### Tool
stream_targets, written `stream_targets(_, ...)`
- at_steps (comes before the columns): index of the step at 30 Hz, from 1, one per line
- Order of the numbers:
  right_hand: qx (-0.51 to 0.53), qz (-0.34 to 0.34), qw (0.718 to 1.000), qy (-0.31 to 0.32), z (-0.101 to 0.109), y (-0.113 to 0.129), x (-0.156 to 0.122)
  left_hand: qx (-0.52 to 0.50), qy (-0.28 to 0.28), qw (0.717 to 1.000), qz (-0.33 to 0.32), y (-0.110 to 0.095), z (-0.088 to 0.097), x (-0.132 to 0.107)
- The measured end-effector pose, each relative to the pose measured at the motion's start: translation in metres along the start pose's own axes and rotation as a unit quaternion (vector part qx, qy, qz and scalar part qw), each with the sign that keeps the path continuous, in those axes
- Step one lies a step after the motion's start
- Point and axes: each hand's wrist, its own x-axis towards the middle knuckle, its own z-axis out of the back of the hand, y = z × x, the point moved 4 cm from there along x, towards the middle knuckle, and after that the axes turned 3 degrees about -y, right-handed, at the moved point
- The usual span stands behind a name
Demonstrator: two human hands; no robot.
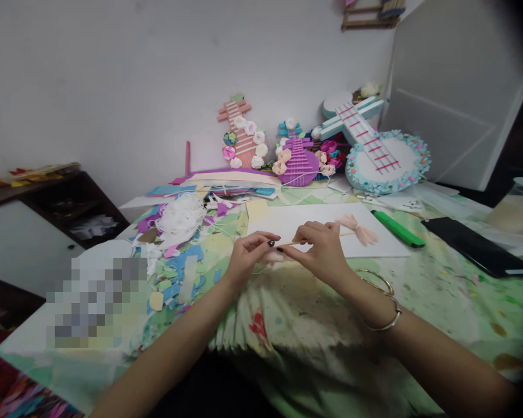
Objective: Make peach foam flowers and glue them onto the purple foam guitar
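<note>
My left hand (pixel 249 254) and my right hand (pixel 320 244) meet over the near middle of the table, both pinched on a thin wooden stick (pixel 297 241). The stick runs right to a pale pink paper tuft (pixel 359 229) that lies on a white sheet (pixel 331 227). A soft pink bit shows just under my left fingertips, too small to name. Metal bangles (pixel 381 302) circle my right wrist.
Coloured paper scraps (pixel 181 270) and a white thread tangle (pixel 181 216) lie left. A green cutter (pixel 397 229) and a black phone (pixel 479 245) lie right. Paper guitars with flowers (pixel 298 157) and a round blue-trimmed one (pixel 386 159) lean at the wall. The table cover (pixel 440 302) is paint-stained.
</note>
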Motion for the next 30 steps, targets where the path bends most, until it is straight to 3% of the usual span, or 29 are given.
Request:
stream_targets(7,-0.013,0.036,0.999,0.002,-0.0020,-0.0020,0.0006,0.033,0.003,0.999,-0.003,0.0009,0.0006,0.0027)
stream_targets(16,-0.023,0.030,0.998,0.045,-0.0035,-0.0032,0.0026,0.160,0.017,0.984,-0.081,-0.0025,0.0032,0.0047)
stream_targets(30,-0.010,0.027,1.000,0.009,0.0008,-0.0035,0.0031,0.212,-0.010,0.968,-0.132,-0.0056,0.0022,0.0039)
